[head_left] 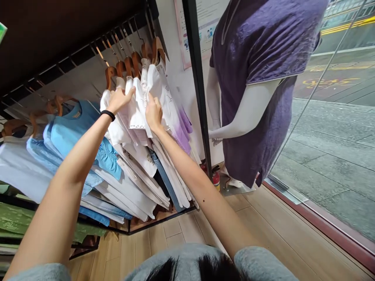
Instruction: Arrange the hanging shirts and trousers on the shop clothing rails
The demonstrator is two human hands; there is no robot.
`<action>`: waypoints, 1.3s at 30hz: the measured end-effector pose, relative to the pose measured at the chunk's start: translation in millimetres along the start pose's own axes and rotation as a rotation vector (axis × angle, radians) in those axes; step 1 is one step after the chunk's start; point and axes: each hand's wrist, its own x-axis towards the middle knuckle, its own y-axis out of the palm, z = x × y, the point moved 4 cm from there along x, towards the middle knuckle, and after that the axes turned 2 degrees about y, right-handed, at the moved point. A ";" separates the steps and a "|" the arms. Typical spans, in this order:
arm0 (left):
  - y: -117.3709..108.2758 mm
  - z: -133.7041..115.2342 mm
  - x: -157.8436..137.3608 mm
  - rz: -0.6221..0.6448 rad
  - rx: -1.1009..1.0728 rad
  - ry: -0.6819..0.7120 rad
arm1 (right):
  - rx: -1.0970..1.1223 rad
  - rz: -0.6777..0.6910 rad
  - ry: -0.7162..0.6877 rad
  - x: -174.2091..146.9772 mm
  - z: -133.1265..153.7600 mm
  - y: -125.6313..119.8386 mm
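Observation:
My left hand [119, 100], with a black band round the wrist, is closed at the shoulders of the white and pale shirts on the rack. Its thumb points right and some fingers are partly hidden. To its right, my right hand [154, 112] has its fingers curled on the edge of a white shirt [140, 91]. Close beside that hand hangs a white top fading to purple [172, 113]. The shirts hang from brown wooden hangers [136, 62].
Left along the rail [55, 64] hang a bright blue top [70, 128] and other pale clothes. Right of a black post [199, 89] stands a mannequin in a purple dress [254, 128], with a fire extinguisher [216, 180] by the post. Beyond it is a glass window [322, 156].

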 end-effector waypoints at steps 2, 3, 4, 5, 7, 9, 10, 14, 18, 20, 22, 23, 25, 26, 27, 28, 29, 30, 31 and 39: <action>-0.1 -11.3 -1.1 -0.072 0.006 -0.041 | 0.018 -0.013 -0.020 -0.4 1.9 1.3; 0.0 -18.2 -0.8 -0.095 0.004 -0.046 | 0.028 -0.013 -0.027 -0.5 2.4 2.3; 0.8 -26.5 0.2 -0.094 0.000 -0.020 | 0.038 -0.007 -0.031 -0.4 2.5 3.4; 2.0 -34.8 1.7 -0.080 -0.006 0.016 | 0.047 0.002 -0.034 -0.2 2.1 4.5; 5.2 -48.8 5.4 -0.032 -0.017 0.079 | 0.066 0.023 -0.042 0.4 -0.5 5.2; 9.2 -57.4 9.2 0.021 -0.027 0.119 | 0.085 0.028 -0.054 1.5 -6.0 2.1; 11.3 -59.5 10.9 0.042 -0.032 0.133 | 0.095 0.022 -0.057 2.4 -9.7 -1.3; 17.5 -58.1 18.1 0.059 -0.042 0.189 | 0.132 -0.013 -0.054 9.7 -29.7 -24.8; 20.1 -51.6 25.4 0.053 -0.056 0.230 | 0.118 -0.042 -0.074 24.1 -53.1 -57.3; 21.4 -49.4 27.3 0.081 -0.055 0.233 | 0.101 -0.052 -0.110 31.7 -63.4 -74.9; 21.9 -48.7 26.8 0.110 -0.056 0.230 | 0.066 -0.057 -0.166 37.2 -70.4 -92.9; 21.4 -49.1 25.8 0.114 -0.058 0.230 | 0.034 -0.055 -0.190 38.9 -72.6 -101.5; 19.4 -50.7 22.7 0.108 -0.053 0.238 | -0.057 -0.038 -0.220 40.4 -74.9 -117.1; 18.2 -51.7 21.0 0.106 -0.042 0.245 | -0.107 -0.028 -0.224 40.5 -75.3 -123.9; 17.3 -52.6 19.5 0.110 -0.024 0.253 | -0.150 -0.021 -0.224 40.3 -75.3 -130.0; 16.8 -53.3 18.3 0.121 -0.007 0.265 | -0.179 -0.014 -0.225 40.1 -74.9 -135.1; 16.6 -53.4 17.5 0.136 0.006 0.274 | -0.195 -0.008 -0.228 39.8 -74.2 -139.4; 16.5 -53.1 17.2 0.149 0.014 0.282 | -0.201 -0.003 -0.229 39.6 -73.6 -142.6; 16.5 -52.2 17.3 0.159 0.015 0.287 | -0.203 0.005 -0.231 39.5 -73.1 -144.9; 16.4 -40.6 19.3 0.230 0.011 0.267 | -0.336 0.030 -0.196 41.7 -75.9 -148.7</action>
